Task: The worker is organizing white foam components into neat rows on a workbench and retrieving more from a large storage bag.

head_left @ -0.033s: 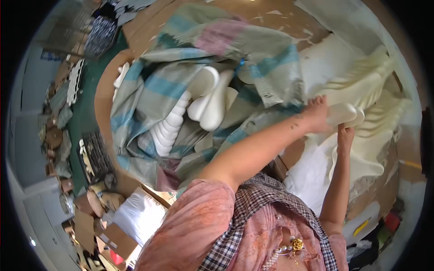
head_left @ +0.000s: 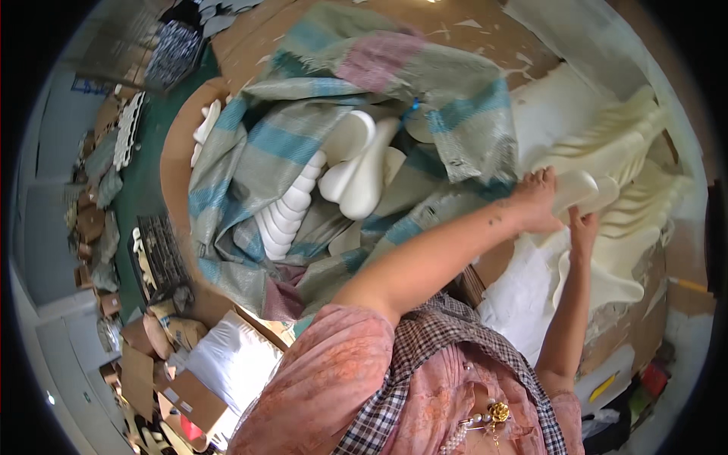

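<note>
At the right of the table, my left hand (head_left: 537,200) is closed on the edge of a cream, sole-shaped piece (head_left: 576,188), its fingers on the near-left side. My right hand (head_left: 583,230) pinches at the lower edge of the same piece; its fingertips are partly hidden. A second rounded sole end (head_left: 605,195) shows just behind it. Beyond and to the right lie rows of nested cream soles (head_left: 633,205). At left, a striped woven sack (head_left: 288,144) gapes around white soles (head_left: 356,182) and a nested stack of them (head_left: 290,211).
White crumpled sheeting (head_left: 523,296) lies below my hands on the brown table (head_left: 250,38). A few white pieces (head_left: 205,133) rest at the table's left edge. Cardboard boxes (head_left: 193,402), a silvery-white bag (head_left: 235,360) and a black crate (head_left: 161,262) stand at left.
The held sole and my left hand have shifted slightly right. The second sole end now sits a little farther right, apart from my right hand's fingertips.
</note>
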A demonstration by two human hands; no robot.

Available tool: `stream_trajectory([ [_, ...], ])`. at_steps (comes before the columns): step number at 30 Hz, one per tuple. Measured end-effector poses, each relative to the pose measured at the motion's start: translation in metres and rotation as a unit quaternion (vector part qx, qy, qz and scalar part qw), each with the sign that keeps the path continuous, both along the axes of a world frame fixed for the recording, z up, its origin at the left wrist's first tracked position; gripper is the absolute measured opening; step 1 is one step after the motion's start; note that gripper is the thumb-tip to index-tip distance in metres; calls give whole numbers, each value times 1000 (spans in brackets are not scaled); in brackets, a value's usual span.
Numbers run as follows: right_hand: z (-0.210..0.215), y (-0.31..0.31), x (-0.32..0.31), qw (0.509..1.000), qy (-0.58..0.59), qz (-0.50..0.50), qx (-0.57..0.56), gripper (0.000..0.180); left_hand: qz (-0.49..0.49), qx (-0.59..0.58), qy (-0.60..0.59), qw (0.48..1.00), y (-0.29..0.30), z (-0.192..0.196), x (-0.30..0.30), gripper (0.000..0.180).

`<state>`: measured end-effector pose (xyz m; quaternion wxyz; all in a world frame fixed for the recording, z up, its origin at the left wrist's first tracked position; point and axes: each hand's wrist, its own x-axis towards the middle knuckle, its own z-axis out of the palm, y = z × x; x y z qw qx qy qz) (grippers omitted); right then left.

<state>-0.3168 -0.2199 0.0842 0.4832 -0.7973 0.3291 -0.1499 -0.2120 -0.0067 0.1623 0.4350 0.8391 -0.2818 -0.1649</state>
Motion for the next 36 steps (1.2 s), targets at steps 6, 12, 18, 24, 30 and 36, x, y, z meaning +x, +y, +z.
stream_trajectory([
  [6, 108, 69, 31, 925, -327, -76, -180, 35, 166, -201, 29, 965, 183, 28, 58, 22],
  [12, 111, 299, 103, 864, -77, 485, -111, 44, 378, 65, -88, 919, 286, -66, 85, 64],
  [18, 63, 247, 40, 512, 240, 639, -522, 32, 314, 51, -176, 932, 340, -79, 132, 85],
  [24, 127, 132, 77, 629, 105, 501, -585, 20, 326, 29, -105, 939, 344, -69, 148, 57],
  [30, 131, 202, 93, 734, 20, 417, -535, 24, 416, 23, -179, 891, 346, -86, 102, 38],
  [36, -1, 353, 91, 807, -17, 574, -137, 24, 261, 149, 181, 936, 325, -135, 1, 11],
])
